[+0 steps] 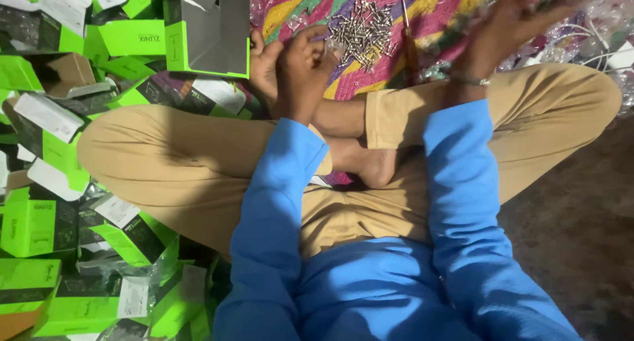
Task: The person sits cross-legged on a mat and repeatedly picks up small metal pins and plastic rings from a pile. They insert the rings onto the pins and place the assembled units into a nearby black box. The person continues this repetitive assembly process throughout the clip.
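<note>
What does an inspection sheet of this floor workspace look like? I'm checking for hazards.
Surface: patterned mat, bright stripes, on the floor.
Job's things: pile of screws loose on the mat; screwdriver beside it.
Clutter: green boxes heaped on the left, some open; clear plastic bags on the right.
Hands: left hand at the screws; right hand raised, blurred, grip unclear.
Cables: white wires among the bags.
Surroundings: person sits cross-legged, bare feet near the screws; dark floor at right.

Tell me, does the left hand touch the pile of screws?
Touching: the head view shows the left hand with its fingers laid on the near edge of the pile of screws.
</note>
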Motion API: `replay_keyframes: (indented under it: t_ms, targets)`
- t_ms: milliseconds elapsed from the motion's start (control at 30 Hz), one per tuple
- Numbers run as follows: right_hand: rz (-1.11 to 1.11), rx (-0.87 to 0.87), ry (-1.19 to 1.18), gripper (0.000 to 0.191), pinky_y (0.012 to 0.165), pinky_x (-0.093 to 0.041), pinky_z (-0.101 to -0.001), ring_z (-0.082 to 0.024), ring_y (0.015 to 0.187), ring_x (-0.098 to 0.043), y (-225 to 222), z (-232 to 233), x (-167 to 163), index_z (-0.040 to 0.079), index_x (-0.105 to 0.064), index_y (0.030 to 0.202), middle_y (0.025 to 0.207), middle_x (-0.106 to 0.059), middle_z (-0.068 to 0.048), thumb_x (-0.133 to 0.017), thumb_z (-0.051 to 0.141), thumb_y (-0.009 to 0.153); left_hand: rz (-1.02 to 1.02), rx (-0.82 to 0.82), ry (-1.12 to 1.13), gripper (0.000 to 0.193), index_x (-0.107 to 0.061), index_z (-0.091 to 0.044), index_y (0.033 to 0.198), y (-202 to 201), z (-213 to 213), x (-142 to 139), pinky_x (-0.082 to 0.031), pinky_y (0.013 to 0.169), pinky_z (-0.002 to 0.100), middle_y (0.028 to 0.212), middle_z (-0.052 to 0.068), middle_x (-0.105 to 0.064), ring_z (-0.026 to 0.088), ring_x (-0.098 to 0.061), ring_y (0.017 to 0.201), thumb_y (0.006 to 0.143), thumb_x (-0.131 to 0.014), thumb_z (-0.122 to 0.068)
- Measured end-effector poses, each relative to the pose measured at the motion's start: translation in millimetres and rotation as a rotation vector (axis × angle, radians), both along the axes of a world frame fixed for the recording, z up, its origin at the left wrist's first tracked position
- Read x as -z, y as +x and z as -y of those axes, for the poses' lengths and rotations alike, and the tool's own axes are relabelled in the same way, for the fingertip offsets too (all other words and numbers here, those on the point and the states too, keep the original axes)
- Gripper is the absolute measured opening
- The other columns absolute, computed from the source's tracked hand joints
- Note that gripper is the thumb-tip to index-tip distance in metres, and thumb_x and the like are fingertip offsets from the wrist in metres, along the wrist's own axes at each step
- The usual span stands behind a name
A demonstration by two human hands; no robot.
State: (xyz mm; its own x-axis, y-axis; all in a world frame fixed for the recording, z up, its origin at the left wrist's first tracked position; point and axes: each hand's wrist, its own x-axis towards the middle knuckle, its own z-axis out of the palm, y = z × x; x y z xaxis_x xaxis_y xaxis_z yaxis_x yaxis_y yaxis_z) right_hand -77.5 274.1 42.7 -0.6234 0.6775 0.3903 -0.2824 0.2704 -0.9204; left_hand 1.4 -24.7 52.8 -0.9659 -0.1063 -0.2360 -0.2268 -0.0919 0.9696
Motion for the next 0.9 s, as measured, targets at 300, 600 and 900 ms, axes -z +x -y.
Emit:
replay_keyframes:
  t_ms: [300, 600, 900]
  targets:
    - [0.96, -0.628, 0.63, 0.026, 0.071, -0.057, -0.0383, -0.028, 0.08, -0.073, 27, 22, 25, 0.004, -0.075, 0.096, 0.087, -0.074, -0.014, -0.085, 0.018, 0.076, 0.119, 0.031, 0.478, 0.013, -0.067, 0.002, 0.109, -7, 1, 20, -0.052, 0.074, 0.025, 0.095, 0.006, -0.074, 0.011, -0.065, 0.08, 0.099, -0.068, -0.006]
    - [0.164, -0.078, 0.799, 0.043, 0.094, -0.053, -0.0412, -0.035, 0.106, -0.068, 6, 8, 8, -0.007, -0.042, 0.141, 0.129, -0.06, -0.021, -0.064, 0.0, 0.105, 0.066, -0.037, 0.398, 0.012, -0.069, 0.0, 0.105, -9, -4, 17, -0.049, 0.077, 0.023, 0.094, 0.004, -0.074, 0.008, -0.063, 0.083, 0.1, -0.07, -0.011]
    - [0.503, -0.871, 0.385, 0.019, 0.068, -0.046, -0.0304, -0.015, 0.084, -0.058, 47, 91, -63, 0.002, -0.077, 0.121, 0.098, -0.061, -0.01, -0.078, 0.007, 0.103, 0.079, -0.102, 0.34, 0.025, -0.073, 0.003, 0.106, -10, -9, 24, -0.052, 0.071, 0.023, 0.09, 0.005, -0.077, 0.009, -0.069, 0.079, 0.097, -0.073, -0.021]
